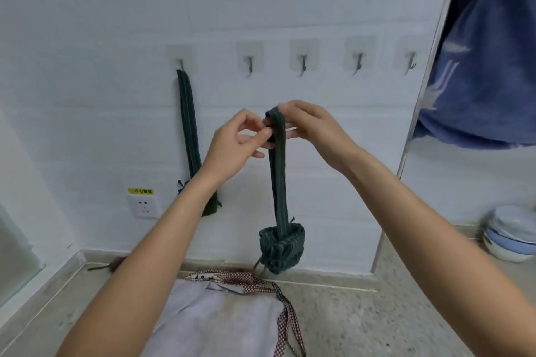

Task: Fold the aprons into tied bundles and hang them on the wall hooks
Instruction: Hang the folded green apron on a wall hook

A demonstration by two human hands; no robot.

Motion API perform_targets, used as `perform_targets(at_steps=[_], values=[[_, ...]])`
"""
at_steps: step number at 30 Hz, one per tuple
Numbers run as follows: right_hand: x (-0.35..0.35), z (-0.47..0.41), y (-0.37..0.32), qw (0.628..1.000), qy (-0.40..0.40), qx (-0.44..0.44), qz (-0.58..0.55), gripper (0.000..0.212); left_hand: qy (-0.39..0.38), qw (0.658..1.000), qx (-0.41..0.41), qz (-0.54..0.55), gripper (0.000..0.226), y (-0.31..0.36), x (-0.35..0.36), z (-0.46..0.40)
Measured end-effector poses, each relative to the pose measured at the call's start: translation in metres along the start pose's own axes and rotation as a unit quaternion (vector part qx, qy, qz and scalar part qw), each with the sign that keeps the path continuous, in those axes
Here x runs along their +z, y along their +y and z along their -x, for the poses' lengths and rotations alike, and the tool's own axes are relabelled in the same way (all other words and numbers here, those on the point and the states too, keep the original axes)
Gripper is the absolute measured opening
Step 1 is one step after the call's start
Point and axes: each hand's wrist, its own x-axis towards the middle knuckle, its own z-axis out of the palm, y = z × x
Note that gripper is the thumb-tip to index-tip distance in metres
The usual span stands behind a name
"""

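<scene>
Up in front of the white wall, both hands hold the neck strap (278, 165) of a dark green striped apron bundle (282, 246). The right hand (310, 124) pinches the top of the strap loop, fingers curled over it, while the left hand (235, 139) pinches the same loop from the other side with thumb and fingertips. The strap runs straight down from the hands to the rolled, tied bundle, which dangles just above the table (362, 319) and close to the wall, its tie ends poking out below.

To the left, a second green apron bundle (191, 142) already hangs by its strap from the leftmost wall hook (180, 62). Four more hooks sit in the same row to the right, the nearest at (249, 65), and each is bare. The held loop is below that row, roughly between the second and third hooks.

On the table under the arms lies a pale grey apron (220, 319) with red checked ties (285, 324), spread flat. A wall socket (143, 207) with a yellow label sits low on the left, stacked bowls (512, 238) stand at the far right, and a blue cloth (487, 66) hangs at the upper right.
</scene>
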Motion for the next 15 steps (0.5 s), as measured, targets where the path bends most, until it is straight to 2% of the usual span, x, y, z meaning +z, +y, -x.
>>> perform_targets(at_steps=[1,3,5,8,11,13,15], values=[[0.001,-0.01,-0.002,1.0,0.002,-0.013,-0.001,0.028,-0.013,0.999,-0.016,0.031,0.001,0.0,-0.004,-0.009],[0.004,-0.027,-0.004,0.999,0.01,-0.033,0.032,0.033,-0.029,0.996,-0.047,0.063,0.016,-0.002,-0.012,-0.021],[0.009,-0.046,0.001,0.979,0.062,-0.078,0.18,0.038,-0.014,0.998,-0.036,0.054,0.019,-0.004,-0.025,-0.035],[0.016,-0.081,0.012,0.871,0.152,-0.171,0.434,0.037,0.049,0.998,-0.016,0.038,0.016,-0.008,-0.044,-0.065],[0.014,-0.11,0.013,0.781,0.222,-0.219,0.541,0.032,0.074,0.997,0.0,0.005,0.016,-0.011,-0.05,-0.098],[0.015,-0.129,0.014,0.756,0.234,-0.226,0.568,0.03,0.094,0.995,-0.001,-0.024,0.016,-0.024,-0.054,-0.121],[0.016,-0.142,0.017,0.75,0.226,-0.218,0.582,0.029,0.118,0.992,-0.02,-0.046,0.015,-0.039,-0.057,-0.137]])
